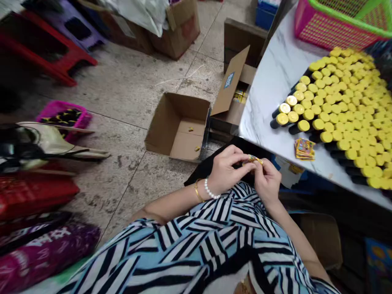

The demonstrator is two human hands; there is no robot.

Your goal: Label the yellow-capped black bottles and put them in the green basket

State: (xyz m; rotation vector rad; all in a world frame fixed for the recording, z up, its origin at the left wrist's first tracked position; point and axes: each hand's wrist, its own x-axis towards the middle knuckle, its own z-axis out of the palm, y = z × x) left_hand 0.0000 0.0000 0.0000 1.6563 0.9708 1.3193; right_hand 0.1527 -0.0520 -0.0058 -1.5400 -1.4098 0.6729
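Observation:
Both of my hands meet above my lap, just off the table's front edge. Between their fingertips is a small yellow card-like piece (255,159). My left hand (229,167), with a pearl bracelet and a gold bangle at the wrist, pinches its left part. Thumb and fingers of my right hand (268,179) close on its right end. A small stack of colourful yellow-orange cards (304,149) lies on the marble-patterned table (263,94). Beside the stack, many black tubes with yellow caps (343,110) stand packed together.
An open cardboard box (186,126) on the floor holds two small yellow pieces. Another carton (229,94) stands beside it, against the table. A pink and green basket (339,24) is at the table's back. Left are a pink basket (65,118) and a red stool (52,45).

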